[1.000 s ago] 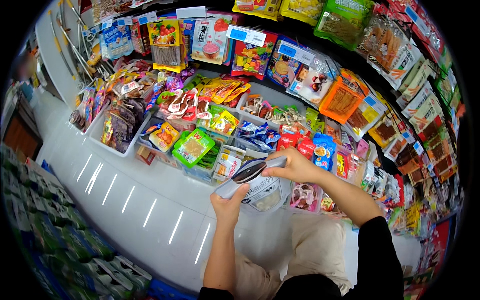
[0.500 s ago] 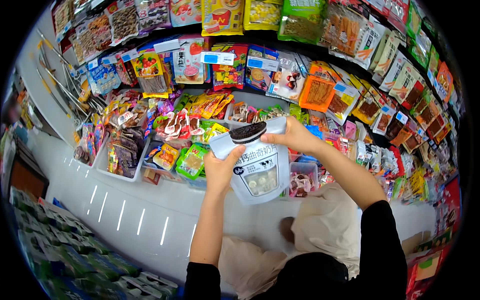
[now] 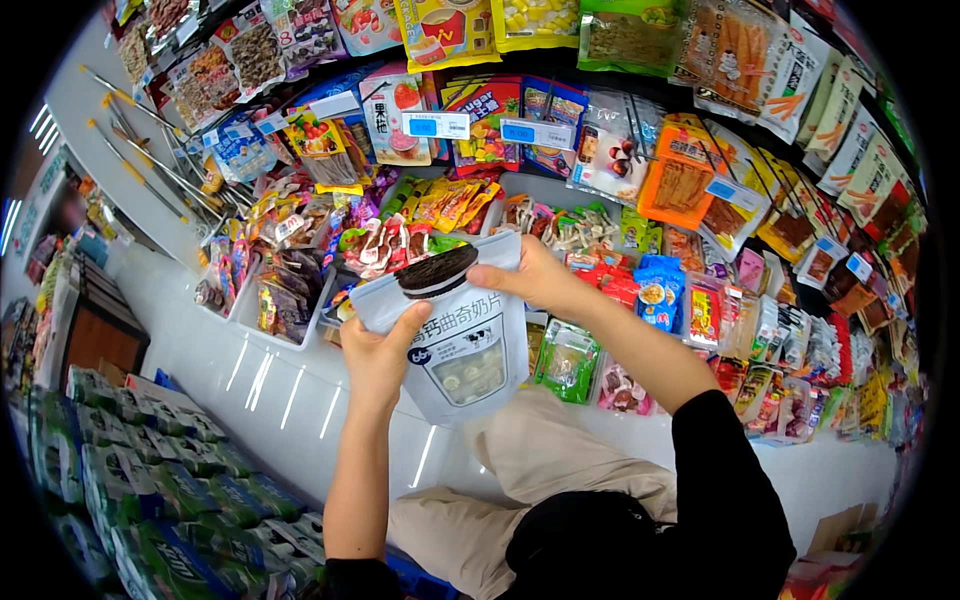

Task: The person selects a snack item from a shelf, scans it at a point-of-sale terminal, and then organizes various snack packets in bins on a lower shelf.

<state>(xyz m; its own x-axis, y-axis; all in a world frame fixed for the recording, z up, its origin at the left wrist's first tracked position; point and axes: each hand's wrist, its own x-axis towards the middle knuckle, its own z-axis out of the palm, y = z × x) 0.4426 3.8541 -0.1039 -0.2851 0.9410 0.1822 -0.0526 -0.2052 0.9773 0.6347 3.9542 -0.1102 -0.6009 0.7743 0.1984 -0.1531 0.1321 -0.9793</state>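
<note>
Between both hands I hold up a white snack pouch point(image 3: 462, 345), its front facing me. A dark sandwich cookie is pictured near its top, and a clear window lower down shows pale pieces inside. My left hand point(image 3: 378, 358) pinches the pouch's left edge, thumb on the front. At the upper right corner my right hand point(image 3: 532, 280) grips it the same way, thumb across the front. The fingers behind the pouch are hidden. It hangs slightly tilted in front of trays of small packaged snacks, covering part of them.
Hanging snack bags, such as an orange packet point(image 3: 680, 175), fill the shelf ahead. Below are open bins, including a white bin point(image 3: 290, 335) of wrapped sweets. Stacked green packs point(image 3: 190, 500) stand at lower left. Metal poles point(image 3: 140, 150) lean at the far left.
The pouch and both hands have shifted left in view. The shelves appear moved rightward, and more of the aisle shows at left. Both hands keep their grip; my legs have changed position.
</note>
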